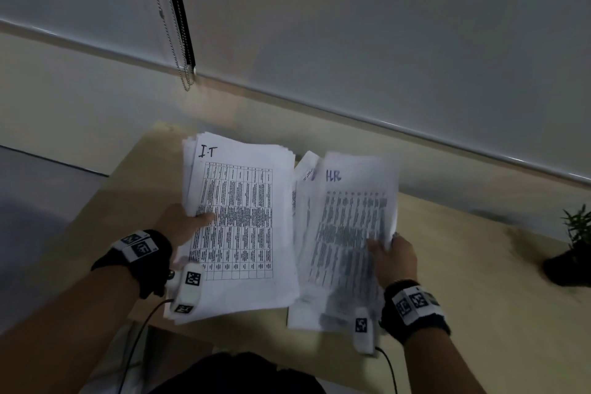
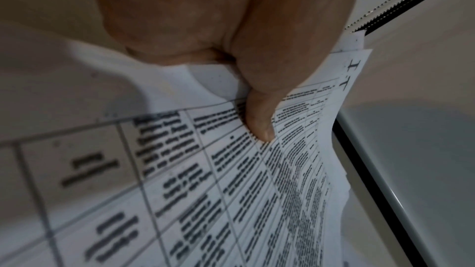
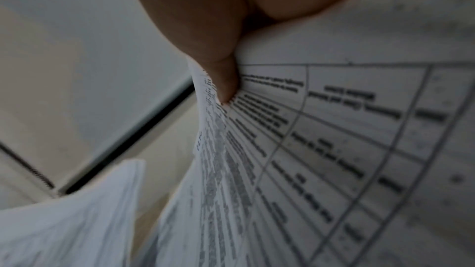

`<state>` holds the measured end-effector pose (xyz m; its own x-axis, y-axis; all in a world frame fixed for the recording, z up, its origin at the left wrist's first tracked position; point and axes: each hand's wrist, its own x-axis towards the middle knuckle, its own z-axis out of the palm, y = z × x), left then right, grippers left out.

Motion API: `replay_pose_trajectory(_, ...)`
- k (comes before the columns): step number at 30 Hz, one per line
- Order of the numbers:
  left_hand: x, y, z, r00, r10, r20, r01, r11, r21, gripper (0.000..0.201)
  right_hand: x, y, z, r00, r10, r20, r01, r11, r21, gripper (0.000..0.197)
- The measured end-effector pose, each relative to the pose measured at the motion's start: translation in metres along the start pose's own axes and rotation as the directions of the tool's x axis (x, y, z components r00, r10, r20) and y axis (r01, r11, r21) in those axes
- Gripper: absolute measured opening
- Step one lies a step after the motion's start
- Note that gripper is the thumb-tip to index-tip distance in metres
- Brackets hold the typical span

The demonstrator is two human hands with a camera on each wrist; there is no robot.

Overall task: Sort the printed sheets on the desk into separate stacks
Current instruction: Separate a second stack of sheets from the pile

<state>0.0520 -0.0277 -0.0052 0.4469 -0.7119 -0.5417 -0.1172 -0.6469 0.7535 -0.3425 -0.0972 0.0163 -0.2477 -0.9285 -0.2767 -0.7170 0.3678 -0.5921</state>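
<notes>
Printed sheets held in two bundles above the worktop [image 1: 463, 265].
"I.T" bundle [image 1: 243, 227] is pinched at its left edge by the left hand [image 1: 182, 227], thumb on top; "HR" bundle [image 1: 345, 243], blurred, is pinched likewise by the right hand [image 1: 395, 261]. Potted plant [image 1: 572, 246] far right; blinds [image 1: 383, 25] behind.
</notes>
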Motion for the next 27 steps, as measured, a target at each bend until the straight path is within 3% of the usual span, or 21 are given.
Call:
replay_pose_trajectory(5,-0.005,0.005,0.009,0.997,-0.076,0.029,0.074,0.995,0.065,0.047,-0.010,-0.048,-0.071,0.947,-0.255,-0.196,0.262,0.965,0.008,0.026)
replay_pose_trajectory(8,-0.002,0.004,0.021,0.985,-0.162,0.060,0.159,0.986,0.058,0.095,-0.019,-0.075,-0.106,0.917,-0.313,-0.247,0.354,0.924,0.146,0.021)
replay_pose_trajectory(12,0.021,-0.026,0.039,0.978,-0.170,0.119,0.148,0.974,0.174,0.123,-0.022,-0.083,-0.107,0.925,-0.337,-0.176,0.379,0.841,0.386,0.010)
replay_pose_trajectory(14,0.011,-0.019,0.046,0.983,-0.144,0.113,0.110,0.958,0.264,0.098,-0.021,-0.080,-0.085,0.957,-0.282,-0.073,0.282,0.830,0.482,0.008)
replay_pose_trajectory(17,-0.004,-0.012,0.053,0.992,-0.085,0.093,0.058,0.963,0.264,0.048,-0.011,-0.059,-0.030,0.985,-0.123,0.119,0.071,0.927,0.369,0.015)
replay_pose_trajectory(19,-0.001,-0.022,0.057,0.987,-0.107,0.123,0.092,0.988,0.125,0.054,-0.001,-0.036,0.005,0.965,-0.050,0.257,-0.004,0.979,0.205,0.024)
replay_pose_trajectory(22,0.022,-0.045,0.060,0.990,-0.112,0.081,0.110,0.993,0.031,0.078,0.006,-0.015,0.039,0.946,0.000,0.323,-0.007,1.000,0.019,0.024)
replay_pose_trajectory(24,0.017,-0.040,0.059,0.994,-0.094,0.060,0.093,0.996,0.006,0.070,0.005,-0.015,0.046,0.946,0.002,0.323,0.009,0.999,-0.032,0.023)
replay_pose_trajectory(27,-0.016,-0.008,0.060,0.996,-0.033,0.078,0.026,0.996,0.084,0.043,0.006,-0.019,0.047,0.952,0.006,0.305,0.004,0.999,-0.033,0.019)
